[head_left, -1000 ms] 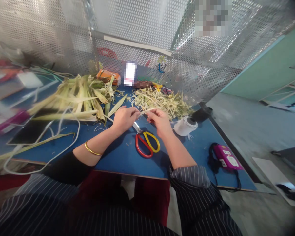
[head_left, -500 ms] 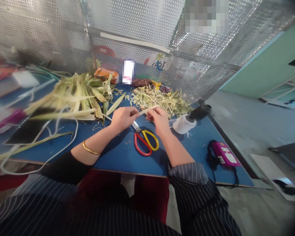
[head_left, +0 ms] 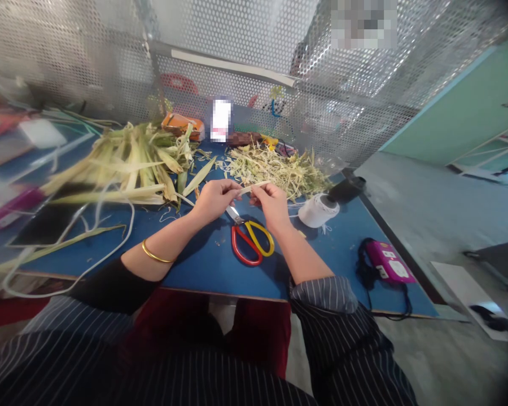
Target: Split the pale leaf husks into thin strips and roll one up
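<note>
A pale, narrow strip of husk [head_left: 246,190] is stretched between my two hands above the blue table. My left hand [head_left: 215,198] pinches one end of it, and my right hand [head_left: 271,204] pinches it near the other end. Just below them lie scissors [head_left: 246,242] with one red and one yellow handle, their blades partly under my left hand. Beyond my hands spreads a heap of shredded husk [head_left: 283,169]. To the left is a pile of long, dry corn husks [head_left: 139,158]. A white thread spool [head_left: 318,211] lies right of my right hand.
A black cylinder [head_left: 350,188] touches the spool. Near the table's right edge sits a purple box [head_left: 392,261] with a black cord. A white cable [head_left: 132,225] loops at the left over a dark flat panel [head_left: 46,223]. A perforated metal screen [head_left: 237,34] stands behind the table.
My hands have come slightly closer together along the strip, both still pinching it. The view has shifted slightly; the scissors and piles look the same.
</note>
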The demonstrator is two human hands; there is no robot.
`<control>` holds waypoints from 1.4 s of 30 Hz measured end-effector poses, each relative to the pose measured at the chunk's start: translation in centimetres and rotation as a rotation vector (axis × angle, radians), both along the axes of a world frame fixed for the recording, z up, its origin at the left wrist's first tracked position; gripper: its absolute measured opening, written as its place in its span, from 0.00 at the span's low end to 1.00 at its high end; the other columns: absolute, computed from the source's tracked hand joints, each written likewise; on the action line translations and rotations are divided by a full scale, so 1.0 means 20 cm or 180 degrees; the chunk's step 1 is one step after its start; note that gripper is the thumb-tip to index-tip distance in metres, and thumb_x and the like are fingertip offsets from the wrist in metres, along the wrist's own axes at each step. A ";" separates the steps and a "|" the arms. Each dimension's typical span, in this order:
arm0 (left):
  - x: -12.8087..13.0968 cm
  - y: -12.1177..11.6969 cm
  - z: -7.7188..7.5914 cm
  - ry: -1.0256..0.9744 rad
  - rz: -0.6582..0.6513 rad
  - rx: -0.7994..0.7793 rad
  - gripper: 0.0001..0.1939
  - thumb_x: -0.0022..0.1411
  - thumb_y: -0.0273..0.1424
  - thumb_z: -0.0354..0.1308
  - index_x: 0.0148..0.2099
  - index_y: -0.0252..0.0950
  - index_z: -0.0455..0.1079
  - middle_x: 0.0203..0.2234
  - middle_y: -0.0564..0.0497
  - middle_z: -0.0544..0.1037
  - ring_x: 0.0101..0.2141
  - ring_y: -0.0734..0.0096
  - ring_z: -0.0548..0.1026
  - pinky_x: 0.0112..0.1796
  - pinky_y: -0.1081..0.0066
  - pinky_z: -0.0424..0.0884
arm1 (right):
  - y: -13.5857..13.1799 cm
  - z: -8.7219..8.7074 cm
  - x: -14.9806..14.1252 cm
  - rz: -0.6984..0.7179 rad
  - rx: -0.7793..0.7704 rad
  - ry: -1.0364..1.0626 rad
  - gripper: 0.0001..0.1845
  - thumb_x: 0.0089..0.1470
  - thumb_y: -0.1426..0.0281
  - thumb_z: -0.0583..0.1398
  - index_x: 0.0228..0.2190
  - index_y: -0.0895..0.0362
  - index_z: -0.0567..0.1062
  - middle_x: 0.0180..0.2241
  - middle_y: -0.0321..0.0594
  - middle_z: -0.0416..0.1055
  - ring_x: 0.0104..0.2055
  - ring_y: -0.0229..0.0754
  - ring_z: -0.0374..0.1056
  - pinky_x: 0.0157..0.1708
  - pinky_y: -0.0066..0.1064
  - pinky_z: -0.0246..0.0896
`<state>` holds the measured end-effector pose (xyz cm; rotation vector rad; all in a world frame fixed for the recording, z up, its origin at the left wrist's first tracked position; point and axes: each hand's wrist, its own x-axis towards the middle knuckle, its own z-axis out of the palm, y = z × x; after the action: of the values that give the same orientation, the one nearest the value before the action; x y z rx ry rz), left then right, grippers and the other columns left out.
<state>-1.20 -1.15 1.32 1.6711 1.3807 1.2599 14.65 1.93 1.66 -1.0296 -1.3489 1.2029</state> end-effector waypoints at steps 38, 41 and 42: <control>-0.06 0.06 -0.01 -0.0793 0.0921 -0.0137 0.10 0.53 0.35 0.60 0.31 0.31 0.73 0.21 0.52 0.74 0.17 0.81 0.61 0.22 0.76 0.59 | -0.28 0.11 0.04 0.1375 0.1359 -0.5232 0.18 0.46 0.69 0.55 0.41 0.61 0.70 0.35 0.53 0.74 0.34 0.55 0.73 0.27 0.36 0.58; -0.07 0.08 -0.02 -0.0948 0.0944 -0.0165 0.11 0.52 0.35 0.61 0.31 0.32 0.74 0.20 0.53 0.73 0.17 0.82 0.60 0.21 0.76 0.58 | -0.26 0.09 0.03 0.1167 0.1260 -0.5176 0.17 0.46 0.71 0.54 0.40 0.62 0.71 0.32 0.54 0.75 0.35 0.56 0.73 0.28 0.37 0.59; -0.08 0.08 -0.02 -0.1021 0.0955 -0.0199 0.11 0.52 0.36 0.61 0.32 0.32 0.74 0.20 0.53 0.73 0.17 0.82 0.60 0.21 0.76 0.57 | -0.24 0.09 0.02 0.1123 0.1162 -0.5082 0.18 0.45 0.71 0.55 0.40 0.62 0.71 0.31 0.53 0.75 0.35 0.56 0.73 0.28 0.36 0.60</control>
<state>-2.79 0.51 0.98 1.1846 1.4861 1.5559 15.13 -2.86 3.36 -1.5404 -2.8884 0.0660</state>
